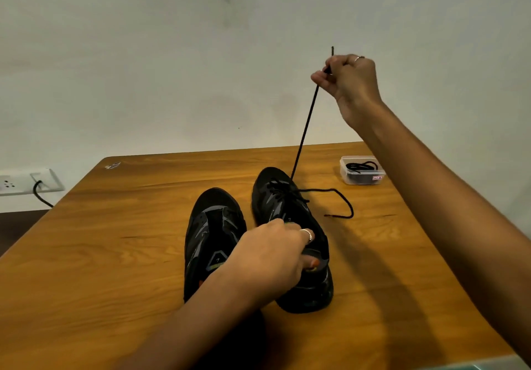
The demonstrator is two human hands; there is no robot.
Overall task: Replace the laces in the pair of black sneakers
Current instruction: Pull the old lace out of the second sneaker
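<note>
I see my right hand (349, 82) raised at upper right of the frame, fingers curled in a pinch, arm stretched diagonally. My left hand (273, 257) sits low at center, fingers curled, gripping.

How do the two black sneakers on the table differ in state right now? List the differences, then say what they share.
The right sneaker has a black lace in its eyelets; the left sneaker shows none. The left hand grips the right sneaker's collar; nothing holds the left sneaker. The right hand pulls the right sneaker's lace upward. Both are black, upright, toes away, side by side on the wooden table.
</note>
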